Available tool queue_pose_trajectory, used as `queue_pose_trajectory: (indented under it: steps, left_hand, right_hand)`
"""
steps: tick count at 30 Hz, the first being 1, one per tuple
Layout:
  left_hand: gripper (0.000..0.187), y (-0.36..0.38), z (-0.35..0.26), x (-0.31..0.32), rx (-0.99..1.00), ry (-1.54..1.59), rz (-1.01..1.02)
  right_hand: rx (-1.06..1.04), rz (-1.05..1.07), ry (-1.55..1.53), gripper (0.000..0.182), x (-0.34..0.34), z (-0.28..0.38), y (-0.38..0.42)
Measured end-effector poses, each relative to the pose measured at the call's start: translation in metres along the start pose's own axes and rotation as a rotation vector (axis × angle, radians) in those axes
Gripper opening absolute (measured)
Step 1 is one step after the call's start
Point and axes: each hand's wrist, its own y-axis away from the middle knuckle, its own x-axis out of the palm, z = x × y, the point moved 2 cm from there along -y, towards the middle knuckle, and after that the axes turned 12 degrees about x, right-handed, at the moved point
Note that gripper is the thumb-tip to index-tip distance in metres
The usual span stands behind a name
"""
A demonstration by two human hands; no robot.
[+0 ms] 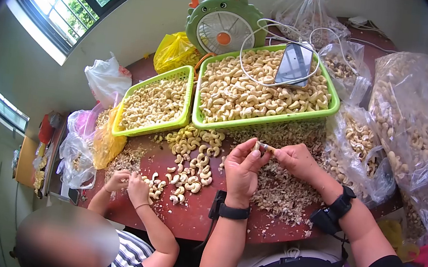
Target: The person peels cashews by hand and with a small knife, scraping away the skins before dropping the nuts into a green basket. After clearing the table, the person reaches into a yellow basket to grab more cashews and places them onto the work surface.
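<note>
My left hand (242,172) is raised over the front of the red table, pinching a cashew nut (256,146) between thumb and fingertips. From the right, my right hand (298,161) grips a small knife (265,147) whose short metal tip meets the nut. Its handle is mostly covered by my fingers. Below and behind both hands lies a heap of brown skin flakes (284,194). Loose cashews (192,173) are scattered left of my left hand, with a yellower pile (186,139) behind them.
A large green basket of cashews (333,107) carries a phone (294,64) and white cable; a smaller basket (156,125) stands left. Behind is a green fan (223,24). Clear bags of nuts (416,117) line the right. At left, another person's hands (134,187) are close together.
</note>
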Motion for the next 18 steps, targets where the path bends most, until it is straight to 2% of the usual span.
queue_pose_trajectory:
  steps: [18]
  left_hand:
    - [0.018, -0.0012, -0.0014, 0.0032, -0.012, 0.03, 0.04]
  right_hand:
    - [0.0, 0.014, -0.04, 0.042, 0.0013, -0.0026, -0.0013]
